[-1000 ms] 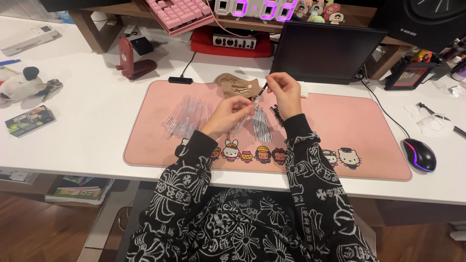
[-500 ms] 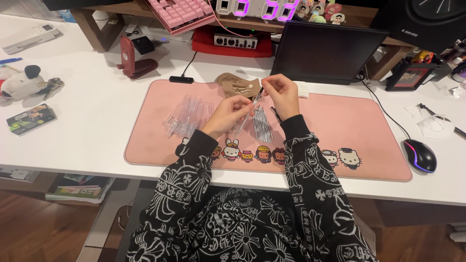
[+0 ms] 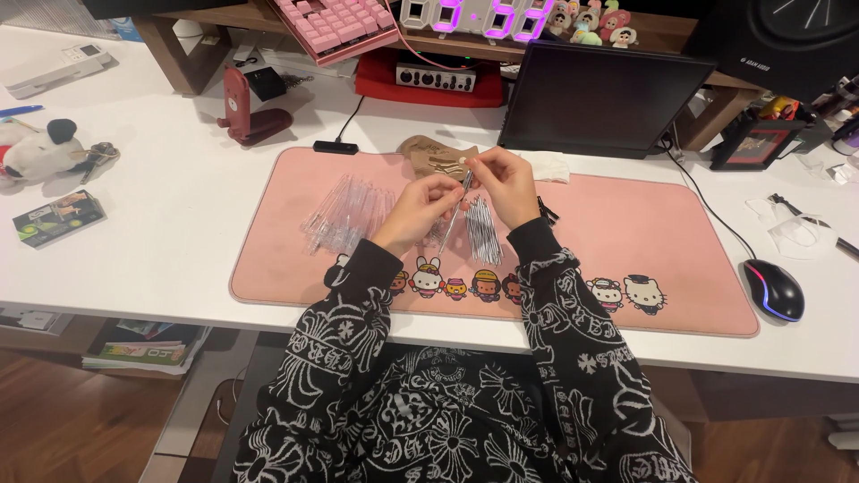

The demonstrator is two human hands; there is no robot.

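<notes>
Barely shifted since a moment ago, my left hand (image 3: 420, 210) and right hand (image 3: 506, 183) pinch a thin clear tube (image 3: 456, 207), perhaps a pen barrel, above the pink desk mat (image 3: 626, 233), lifted for fitting, between its clear tube pile (image 3: 344, 210) and dark refill bundle (image 3: 483, 234).

Bright, even indoor light from above – soft shadows, sharp focus, slight wide-angle bend at edges
</notes>
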